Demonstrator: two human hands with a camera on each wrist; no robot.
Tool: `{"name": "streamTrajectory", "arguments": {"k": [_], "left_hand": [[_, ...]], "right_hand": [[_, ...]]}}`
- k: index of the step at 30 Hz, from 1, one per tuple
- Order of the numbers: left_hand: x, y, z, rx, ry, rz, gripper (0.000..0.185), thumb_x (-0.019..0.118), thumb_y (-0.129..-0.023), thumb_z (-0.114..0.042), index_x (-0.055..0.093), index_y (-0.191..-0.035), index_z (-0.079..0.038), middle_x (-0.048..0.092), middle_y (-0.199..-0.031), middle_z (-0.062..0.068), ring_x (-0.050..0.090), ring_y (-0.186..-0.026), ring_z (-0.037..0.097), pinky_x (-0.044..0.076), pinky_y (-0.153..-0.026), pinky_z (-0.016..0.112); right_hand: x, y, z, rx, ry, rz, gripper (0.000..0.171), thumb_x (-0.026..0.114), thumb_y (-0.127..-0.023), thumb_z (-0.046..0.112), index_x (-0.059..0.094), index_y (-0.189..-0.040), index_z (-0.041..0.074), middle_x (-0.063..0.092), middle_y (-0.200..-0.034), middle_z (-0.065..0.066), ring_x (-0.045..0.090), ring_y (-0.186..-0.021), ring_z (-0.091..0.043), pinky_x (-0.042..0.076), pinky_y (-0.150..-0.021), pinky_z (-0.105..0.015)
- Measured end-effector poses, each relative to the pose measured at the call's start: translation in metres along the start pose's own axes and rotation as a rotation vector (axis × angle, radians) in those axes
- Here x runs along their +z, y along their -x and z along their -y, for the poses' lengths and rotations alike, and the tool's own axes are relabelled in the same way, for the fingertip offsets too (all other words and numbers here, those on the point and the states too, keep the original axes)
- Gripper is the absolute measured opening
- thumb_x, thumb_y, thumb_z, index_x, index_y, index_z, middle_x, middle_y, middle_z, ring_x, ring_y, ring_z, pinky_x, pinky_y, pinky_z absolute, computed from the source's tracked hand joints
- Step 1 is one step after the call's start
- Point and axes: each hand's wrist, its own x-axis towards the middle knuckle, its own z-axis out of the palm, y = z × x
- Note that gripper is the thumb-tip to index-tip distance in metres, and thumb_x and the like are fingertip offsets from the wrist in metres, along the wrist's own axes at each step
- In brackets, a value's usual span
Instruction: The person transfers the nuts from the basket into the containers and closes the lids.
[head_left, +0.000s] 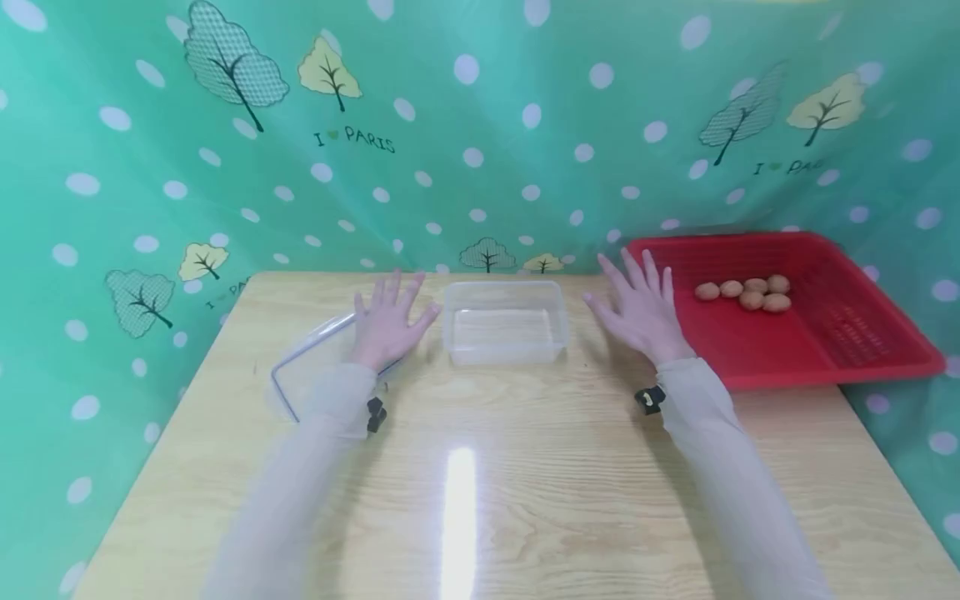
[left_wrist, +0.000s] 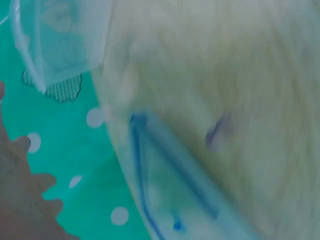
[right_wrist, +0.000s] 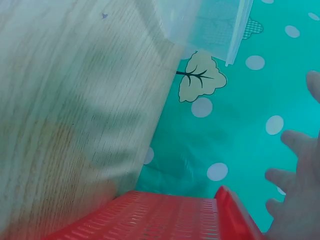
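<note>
Left grip (head_left: 390, 327): let go, with its fingers spread wide; in the head view it covers part of the lid, but I cannot tell if they touch.
Right grip (head_left: 637, 310): let go too, fingers spread, in front of the near left corner of the red basket; touching or not, I cannot tell.
Plastic box (head_left: 498, 350): see-through, between the two grips and apart from both, near the back edge of the wooden counter (head_left: 562, 475).
Lid (head_left: 321, 360): clear with a blue line around its edge, lying slanted on the counter, left of the box.
Words on the green cloth (head_left: 480, 83): "I", a small green heart, then "PARIS" on the left; on the right, "I", a heart and "PA", with the rest hard to read.
Red basket (head_left: 750, 354): on the right, sticking out past the counter's side.
Walnuts (head_left: 751, 300): six brown ones, bunched near the basket's back wall.
</note>
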Motion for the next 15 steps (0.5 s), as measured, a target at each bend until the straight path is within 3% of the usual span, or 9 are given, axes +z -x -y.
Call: {"name": "streamTrajectory", "arguments": {"k": [9,15], "left_hand": [[0.016,-0.006,-0.018,0.147,0.083,0.093,0.073,0.03,-0.099,-0.057,0.001,-0.157,-0.024,0.001,-0.16,0.01,0.007,-0.144,0.04,-0.003,-0.11,0.064],[0.021,-0.006,-0.018,0.185,0.381,0.232,0.076,0.038,-0.1,-0.051,-0.012,-0.154,-0.031,-0.007,-0.16,0.003,0.004,-0.145,0.032,0.006,-0.115,0.054]], "right_hand": [[-0.005,0.01,0.001,-0.088,-0.062,-0.069,0.073,0.039,-0.096,0.057,0.022,-0.155,0.018,0.008,-0.16,-0.017,-0.008,-0.144,-0.036,-0.012,-0.112,-0.056],[-0.003,0.014,0.007,-0.153,-0.085,-0.095,0.069,0.041,-0.097,0.053,0.028,-0.153,0.015,0.011,-0.159,-0.018,-0.004,-0.145,-0.033,-0.008,-0.114,-0.053]]}}
